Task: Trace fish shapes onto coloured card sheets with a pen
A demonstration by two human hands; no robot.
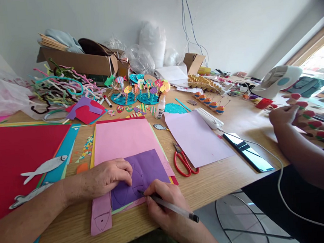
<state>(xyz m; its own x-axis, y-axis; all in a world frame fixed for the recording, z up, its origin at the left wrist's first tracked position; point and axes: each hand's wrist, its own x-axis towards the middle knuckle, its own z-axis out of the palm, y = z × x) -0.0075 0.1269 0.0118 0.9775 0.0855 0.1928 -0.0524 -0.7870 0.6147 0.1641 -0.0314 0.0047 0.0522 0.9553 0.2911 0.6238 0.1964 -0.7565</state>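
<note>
My right hand [165, 202] is closed around a clear-barrelled pen [173, 208], its tip touching a purple sheet of paper [154, 167]. Dark fish-like outlines are drawn on this sheet. My left hand [110, 177] presses the sheet's left side with bent fingers held together. Under the purple sheet lies pink paper [120, 138] on a stack of other colours. A pink strip with a drawn fish head [101, 219] sticks out below my left hand. Red-handled scissors [185, 164] lie to the right, beside a pale lilac sheet [197, 137].
Cut grey fish [45, 167] lie on red paper [19, 149] at left. Behind are pipe cleaners [62, 85], a glue bottle [160, 108] and small fish decorations [140, 89]. A phone [248, 151] and a cable lie right, near another person's hand [285, 116] with a colourful craft piece.
</note>
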